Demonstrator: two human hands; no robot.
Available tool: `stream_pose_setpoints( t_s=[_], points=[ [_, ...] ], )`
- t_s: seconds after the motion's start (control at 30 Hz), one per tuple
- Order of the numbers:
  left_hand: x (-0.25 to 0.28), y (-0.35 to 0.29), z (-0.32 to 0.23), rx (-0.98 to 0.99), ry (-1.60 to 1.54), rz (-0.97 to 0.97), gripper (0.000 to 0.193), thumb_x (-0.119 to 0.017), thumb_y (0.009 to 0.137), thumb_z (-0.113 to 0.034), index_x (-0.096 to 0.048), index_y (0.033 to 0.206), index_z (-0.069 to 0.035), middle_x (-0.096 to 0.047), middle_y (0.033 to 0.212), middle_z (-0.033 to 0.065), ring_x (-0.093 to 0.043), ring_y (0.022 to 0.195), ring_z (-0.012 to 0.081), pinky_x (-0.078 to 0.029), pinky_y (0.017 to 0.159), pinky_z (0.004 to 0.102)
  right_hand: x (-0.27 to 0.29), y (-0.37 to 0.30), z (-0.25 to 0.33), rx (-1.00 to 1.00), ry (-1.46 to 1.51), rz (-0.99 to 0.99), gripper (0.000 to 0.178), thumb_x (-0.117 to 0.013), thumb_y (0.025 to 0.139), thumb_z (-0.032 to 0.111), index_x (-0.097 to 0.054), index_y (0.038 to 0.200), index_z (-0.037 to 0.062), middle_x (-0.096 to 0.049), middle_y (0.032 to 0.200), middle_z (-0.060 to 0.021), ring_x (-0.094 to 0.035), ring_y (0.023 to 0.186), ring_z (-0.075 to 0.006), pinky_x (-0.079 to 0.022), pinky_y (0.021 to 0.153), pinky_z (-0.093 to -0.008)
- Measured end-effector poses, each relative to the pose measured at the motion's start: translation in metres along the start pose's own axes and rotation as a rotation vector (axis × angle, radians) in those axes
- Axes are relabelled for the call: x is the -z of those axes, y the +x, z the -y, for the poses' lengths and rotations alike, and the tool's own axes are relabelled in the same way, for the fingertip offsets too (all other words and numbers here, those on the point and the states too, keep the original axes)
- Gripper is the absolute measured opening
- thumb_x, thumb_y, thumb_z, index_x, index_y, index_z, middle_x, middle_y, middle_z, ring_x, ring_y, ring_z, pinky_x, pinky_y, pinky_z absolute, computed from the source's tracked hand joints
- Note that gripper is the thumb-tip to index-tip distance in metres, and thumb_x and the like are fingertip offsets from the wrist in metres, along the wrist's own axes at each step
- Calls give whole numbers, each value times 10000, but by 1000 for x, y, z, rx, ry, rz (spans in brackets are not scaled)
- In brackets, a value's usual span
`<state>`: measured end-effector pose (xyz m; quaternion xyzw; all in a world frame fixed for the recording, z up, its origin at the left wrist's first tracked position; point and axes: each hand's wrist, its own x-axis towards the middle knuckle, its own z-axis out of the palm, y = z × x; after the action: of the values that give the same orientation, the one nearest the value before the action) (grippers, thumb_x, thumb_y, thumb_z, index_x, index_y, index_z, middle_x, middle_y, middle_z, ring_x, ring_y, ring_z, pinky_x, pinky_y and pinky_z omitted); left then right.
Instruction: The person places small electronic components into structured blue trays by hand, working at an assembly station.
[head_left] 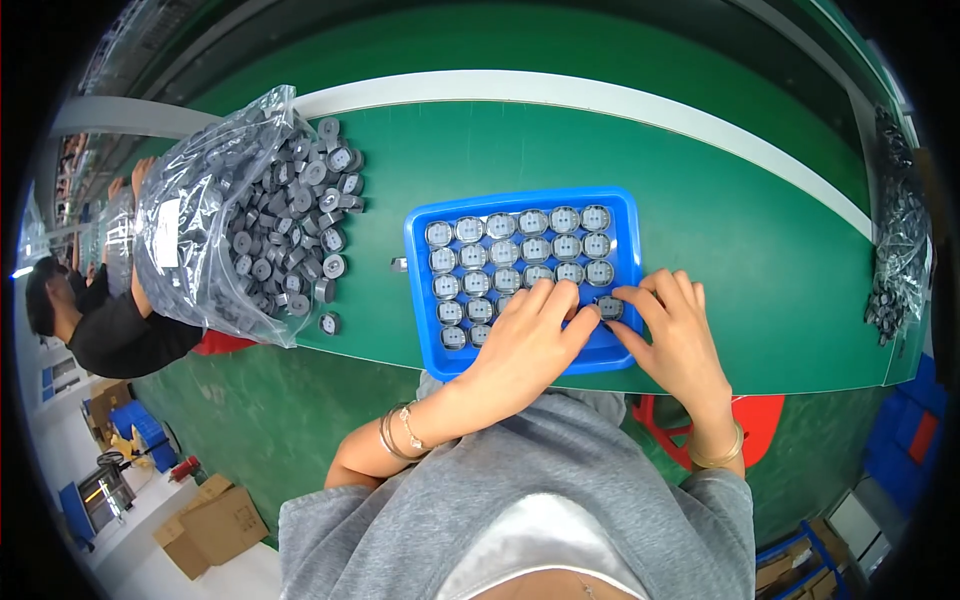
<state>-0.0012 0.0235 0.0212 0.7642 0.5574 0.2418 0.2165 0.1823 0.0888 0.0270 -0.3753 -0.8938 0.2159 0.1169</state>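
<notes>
Head view: what does the right hand (680, 335) have in its grip?

"A gray puck-shaped part (609, 307), it seems: thumb and forefinger pinch it from opposite sides, inside the right portion of the blue tray (628, 225)."

"And the left hand (530, 330)?"

"Its fingertips bunch at the part's left; whether that grip presses on it, one cannot tell from above."

"What could go wrong?"

"A slip, most likely. With fingertips crowding so small a piece, an uneven pinch could tip it, and the set-out parts (533, 222) might get nudged out of line. The left wrist also crosses the tray's near wall; leaning there could shift the tray, which sits right by the near edge of the green surface (760, 280)."

"Anything else along that edge?"

"A loose part (329, 323), near the heap (290, 220) spilling from the clear plastic bag (200, 210). A bump could send it to the floor (330, 410)."

"Where is the room?"

"Mostly right of the tray, toward another plastic bag (900, 240). Left is tighter: a small gray piece (399, 264) lies just beside the tray wall, then comes the heap."
</notes>
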Motion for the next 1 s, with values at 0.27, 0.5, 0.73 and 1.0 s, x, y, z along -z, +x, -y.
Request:
stream_pose_setpoints(
  t_s=[0.27, 0.5, 0.73, 1.0],
  points=[
    [-10, -3, 9, 26, 34, -153, 215, -694, 737, -60, -615, 934, -21, -452, 834, 75, -482, 748, 229, -431, 635, 336, 1, 1, 1, 6, -5, -11, 310, -752, 680, 121, -635, 963, 75, -505, 851, -43, -481, 822, -216, -343, 707, -341],
    [-4, -10, 5, -13, 72, -39, 119, -599, 685, -66, -564, 785, -13, -442, 842, 81, -465, 821, 229, -398, 665, 334, 1, 1, 3, 18, -22, -2, 320, -758, 676, 139, -636, 967, 84, -514, 861, -36, -486, 827, -210, -341, 714, -339],
    [-15, -2, 3, 63, 150, -117, 130, -665, 701, -103, -578, 771, -37, -448, 838, 71, -461, 807, 227, -386, 663, 334, -1, 0, 4, -2, -35, -9, 325, -764, 670, 146, -637, 965, 91, -523, 876, -32, -494, 838, -205, -340, 718, -339],
    [-9, -5, 1, 122, 55, -116, 141, -709, 725, -127, -616, 806, -59, -457, 830, 54, -467, 795, 225, -364, 658, 340, -5, -2, 3, -32, -33, -49, 328, -762, 673, 141, -637, 972, 89, -524, 877, -36, -497, 836, -208, -344, 717, -338]
  ],
)
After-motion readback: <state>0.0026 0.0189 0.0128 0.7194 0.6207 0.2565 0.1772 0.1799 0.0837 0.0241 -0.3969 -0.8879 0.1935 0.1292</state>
